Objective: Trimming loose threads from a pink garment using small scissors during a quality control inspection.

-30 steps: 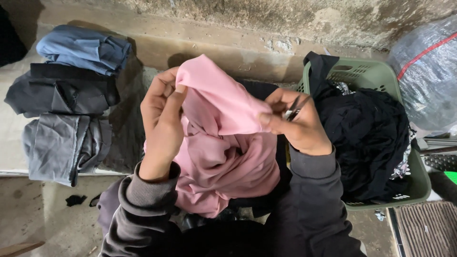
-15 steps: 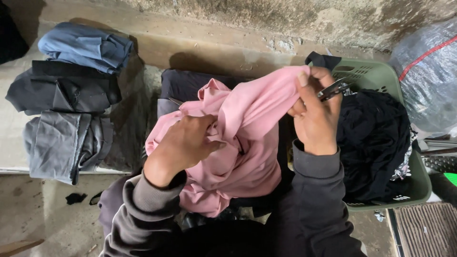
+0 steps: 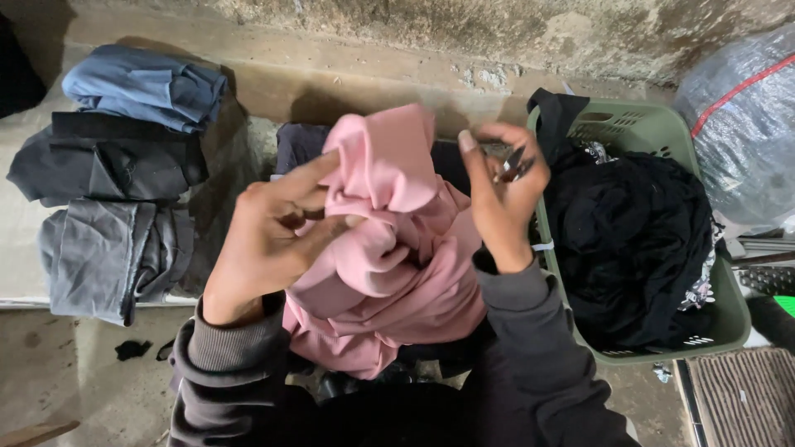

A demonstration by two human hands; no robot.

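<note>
Nearest the camera, both forearms come up in dark grey sleeves (image 3: 530, 331) with ribbed cuffs. Between them the pink garment (image 3: 389, 273) is bunched at the middle of the scene, its lower folds hanging toward the person's lap and one fold standing up at its far end. The left hand (image 3: 269, 240) is curled loosely against the left side of the cloth, thumb pressed into the folds and forefinger stretched toward the raised part. The right hand (image 3: 501, 199) stands just right of the garment with its fingers bent around a small dark clip-like object (image 3: 511, 165); whether this hand also pinches the pink cloth cannot be told.

To the right, touching the right sleeve, a green laundry basket (image 3: 646, 128) holds a heap of black clothing (image 3: 629, 232). Left of the hands, on a pale ledge, lie three folded pieces: a grey one (image 3: 108, 252) nearest, a black one (image 3: 103, 161) beyond it, and a blue one (image 3: 145, 87) farthest. Behind the pink garment a dark folded piece (image 3: 298, 145) lies against a rough concrete wall (image 3: 464, 29). At the far right sits a clear plastic bag (image 3: 741, 116).
</note>
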